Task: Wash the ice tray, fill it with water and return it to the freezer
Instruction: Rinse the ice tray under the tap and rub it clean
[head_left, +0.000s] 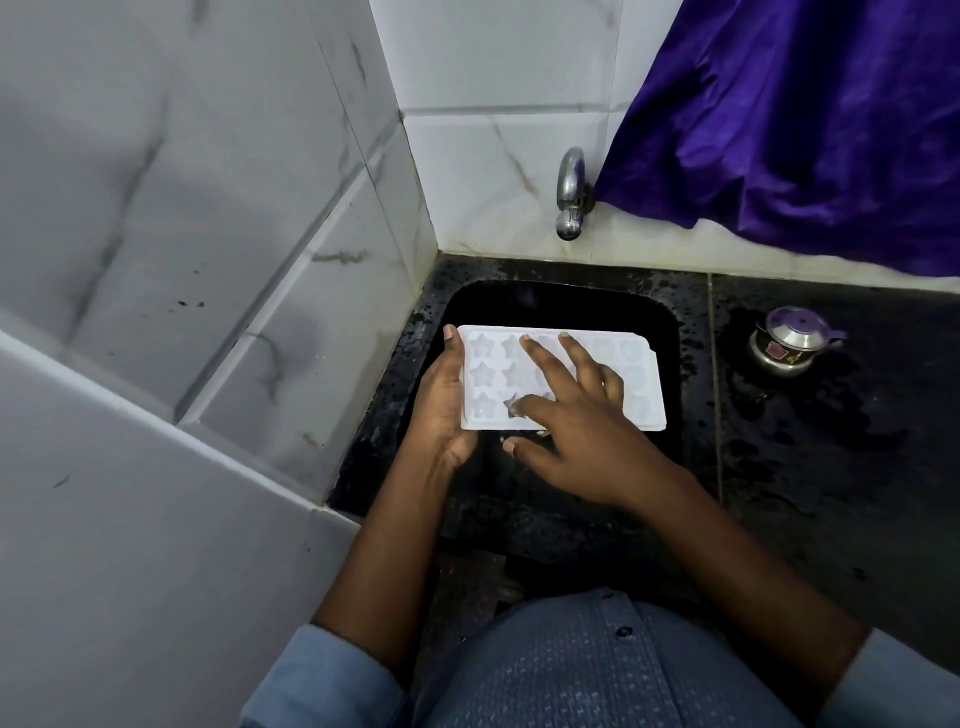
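— White plastic ice tray (488, 375), cavities up. We log it held over the sink (545, 301) basin; contact with the basin, we can't tell. Agreed?

— Agreed. Left hand (441, 405) grips the tray's short edge, on the side of the sink nearest the tiled wall (208, 208). Thumb hooks over the top, and the other fingers go under the tray, hidden.

— Right hand (576, 431)?

— We mark it lying on top of the tray, fingers straight and spread apart. One fingertip sits at a star-shaped cavity in the row nearest the sink's front rim. The thumb hangs off that edge, holding nothing.

— Cavity shapes: stars at the wall end. The other end looks like hearts to us, but it's blurred.

— Fine. For the rest, a metal tap (570, 195) sits on the wall behind the sink, and a purple cloth (805, 130) hangs behind it on the counter side.

— We also add a small steel pot (784, 348) with a purple lid on the black counter (831, 457) beside the sink, well apart from the tray. We see wet patches on that counter.

— Blue shirt (597, 665) at the sink's front.
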